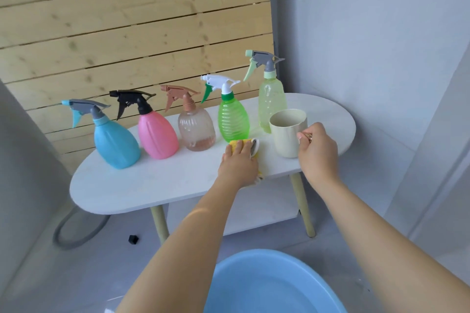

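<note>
Cream mug (pixel 287 134) | sits just right of the yellow sponge (pixel 234 145) your left hand (pixel 239 162) presses | your right hand (pixel 318 152) is gripping its handle

Left grip (pixel 239 157): I held it palm down, fingers flat, pressing.
Right grip (pixel 318 147): I had its fingers curled tight.
Arms: both stretched forward, bare.
</note>
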Tool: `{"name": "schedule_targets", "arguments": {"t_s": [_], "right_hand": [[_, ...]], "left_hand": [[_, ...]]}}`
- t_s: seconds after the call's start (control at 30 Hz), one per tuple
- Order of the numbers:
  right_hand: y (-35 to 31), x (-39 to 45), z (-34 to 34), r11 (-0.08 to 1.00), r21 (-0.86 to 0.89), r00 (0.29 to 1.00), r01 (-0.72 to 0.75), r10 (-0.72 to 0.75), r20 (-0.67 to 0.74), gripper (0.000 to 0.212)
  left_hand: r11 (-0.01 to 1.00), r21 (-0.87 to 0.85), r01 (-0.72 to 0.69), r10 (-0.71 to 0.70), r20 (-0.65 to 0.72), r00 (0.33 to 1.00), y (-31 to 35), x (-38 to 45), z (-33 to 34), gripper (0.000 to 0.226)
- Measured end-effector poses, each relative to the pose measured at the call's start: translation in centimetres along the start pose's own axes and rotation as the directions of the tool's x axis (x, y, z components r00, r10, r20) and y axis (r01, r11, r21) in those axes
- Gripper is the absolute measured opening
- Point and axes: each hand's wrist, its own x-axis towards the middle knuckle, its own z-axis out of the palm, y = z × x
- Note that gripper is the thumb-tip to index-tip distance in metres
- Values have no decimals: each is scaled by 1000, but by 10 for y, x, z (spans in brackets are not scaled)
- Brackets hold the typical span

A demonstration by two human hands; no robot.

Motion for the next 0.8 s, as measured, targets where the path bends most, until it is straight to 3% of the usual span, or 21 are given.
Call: {"name": "schedule_targets", "arguments": {"t_s": [0.23,0.33,0.43,0.53,0.67,0.8], "right_hand": [[-12,-8,28,999,10,998,-53,53,38,17],[-15,-11,31,994,-103,999,-46,49,20,21],[-20,-16,30,938,-345,994,42,-73,-77,28],[-36,-25,35,877,-416,944,240,-311,-110,29],[-60,-44,58,856,-282,894,434,-447,20,21],[-67,-63,80,883,-264,904,388,-309,297,29]], "left_hand": [[998,-18,57,-58,-91,994,-47,-17,-14,56],[995,-28,98,-100,-113,989,-67,-22,-16,55],[991,-56,124,-130,-127,983,-91,-32,-22,56],[984,-38,177,-180,-103,978,-120,-45,-28,58],[964,-39,264,-267,-123,956,-157,-62,-39,57],[945,-29,327,-328,-152,933,-190,-76,-53,55]]}}
